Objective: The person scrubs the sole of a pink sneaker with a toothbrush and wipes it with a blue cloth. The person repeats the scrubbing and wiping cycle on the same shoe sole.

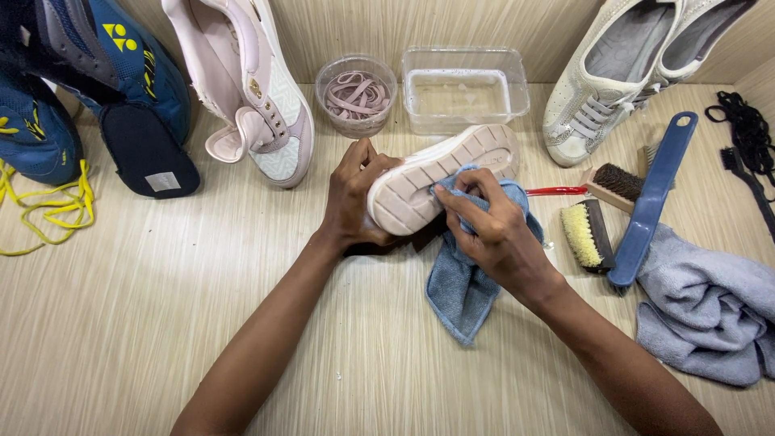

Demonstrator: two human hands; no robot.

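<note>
Your left hand grips the sole-up shoe, long axis running lower-left to upper-right; your right hand presses a bunched blue cloth against its sole.

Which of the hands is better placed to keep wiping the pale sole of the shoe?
Right hand: it already presses the blue microfibre cloth against the pale ridged rubber sole, while the left hand grips the shoe's heel end.
</note>
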